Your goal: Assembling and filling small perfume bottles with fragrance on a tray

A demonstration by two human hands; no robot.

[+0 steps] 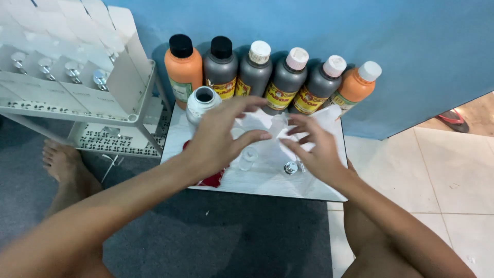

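While you sit on the floor with your bare legs either side of a small white board point(309, 188), both of your hands hover just above it. Your left hand point(218, 139) is spread, fingers fanned and slightly curled, holding nothing that can be seen. Your right hand point(314, 146) is also loosely spread, fingertips pointing toward the left hand; whether they pinch anything, I cannot tell.

Between the two hands lies a thin, crumpled sheet of clear plastic point(267, 126), which both sets of fingertips seem to touch or nearly touch. Just below it stand a small clear glass vial point(248, 157) and a small silver cap point(290, 168), apart from each other. An open white jar point(203, 103) stands behind your left hand.

Along the blue wall point(411, 46) runs a row of six bottles point(272, 77), orange at each end, grey between. A white rack point(77, 72) stands to the left.

You appear to be handling the plastic sheet beside the vial. A sure two-handed hold on that flimsy sheet looks needed, without knocking the vial.
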